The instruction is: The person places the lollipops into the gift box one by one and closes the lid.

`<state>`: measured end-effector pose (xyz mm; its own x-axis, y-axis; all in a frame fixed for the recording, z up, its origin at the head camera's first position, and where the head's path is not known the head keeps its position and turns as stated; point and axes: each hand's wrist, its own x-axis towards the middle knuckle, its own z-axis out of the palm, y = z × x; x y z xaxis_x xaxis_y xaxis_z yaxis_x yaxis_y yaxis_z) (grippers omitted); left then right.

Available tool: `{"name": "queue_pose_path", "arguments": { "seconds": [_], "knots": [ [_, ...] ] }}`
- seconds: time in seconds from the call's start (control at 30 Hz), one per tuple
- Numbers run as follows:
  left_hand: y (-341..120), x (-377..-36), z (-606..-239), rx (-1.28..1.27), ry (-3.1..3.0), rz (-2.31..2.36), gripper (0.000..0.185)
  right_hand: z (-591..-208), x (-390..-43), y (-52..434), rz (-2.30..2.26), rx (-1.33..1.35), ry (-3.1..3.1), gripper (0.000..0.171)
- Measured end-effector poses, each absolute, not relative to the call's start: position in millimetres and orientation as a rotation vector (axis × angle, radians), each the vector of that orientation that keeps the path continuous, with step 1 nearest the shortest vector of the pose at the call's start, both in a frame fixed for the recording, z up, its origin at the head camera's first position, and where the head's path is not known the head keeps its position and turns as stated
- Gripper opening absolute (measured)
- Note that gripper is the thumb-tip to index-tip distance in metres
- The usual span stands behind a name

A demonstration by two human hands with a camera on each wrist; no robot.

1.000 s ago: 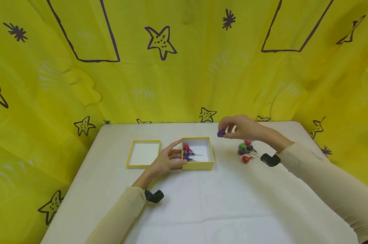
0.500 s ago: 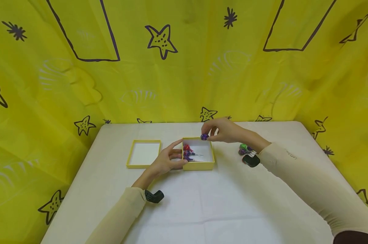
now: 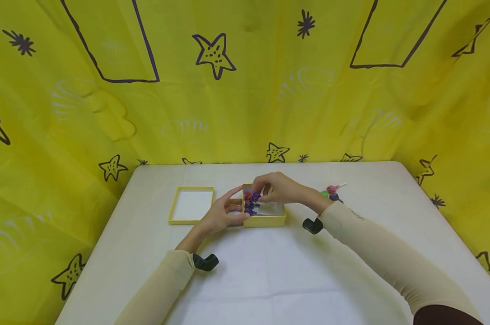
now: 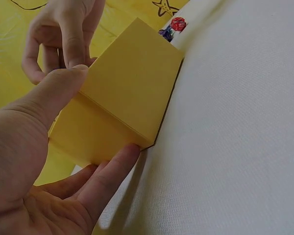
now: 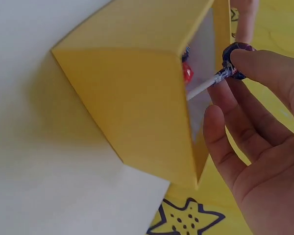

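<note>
My left hand (image 3: 220, 215) grips the left side of a yellow open-topped box (image 3: 265, 221), thumb at the front corner and fingers along the side wall. Between thumb and fingers of my right hand (image 3: 283, 188) is a purple-wrapped lollipop (image 5: 230, 61), pinched by its candy head. Its white stick (image 5: 201, 89) slants into the box opening in the right wrist view. Inside the white interior, a red lollipop (image 3: 248, 196) and purple ones (image 3: 249, 207) lie along the left wall, heads to the left. My right hand covers part of the box's back and right.
A shallow yellow-rimmed lid (image 3: 171, 212) with a white inside lies left of the box. Right of the box, several lollipops (image 3: 331, 189) in pink, green and purple wrappers lie partly behind my right forearm. A yellow patterned curtain (image 3: 245, 113) hangs behind the white-covered table (image 3: 245, 271).
My right hand has carried the purple lollipop leftward and down, from right of the box to inside its left part. My left hand stays on the box.
</note>
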<state>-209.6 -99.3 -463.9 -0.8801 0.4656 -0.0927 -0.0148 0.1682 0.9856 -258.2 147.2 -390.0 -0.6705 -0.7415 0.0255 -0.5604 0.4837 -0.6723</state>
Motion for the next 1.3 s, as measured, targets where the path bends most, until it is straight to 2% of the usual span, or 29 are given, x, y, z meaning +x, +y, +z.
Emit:
{"name": "queue_pose_path", "arguments": {
  "seconds": [0.47,1.0,1.3],
  "knots": [
    [-100.2,-208.0,-464.6,0.443,2.051,1.788,0.089,-418.8,-254.5,133.9,-0.997,-1.149,2.377,0.019],
    [-100.5,-208.5,-465.2,0.466,2.028,1.785,0.088,-424.3,-249.6,128.2,-0.978,-1.087,2.387,0.019],
    [-100.1,-209.4,-466.5,0.469,2.037,1.782,0.089,-423.8,-248.6,128.5,-0.936,-1.172,2.403,0.019]
  ]
}}
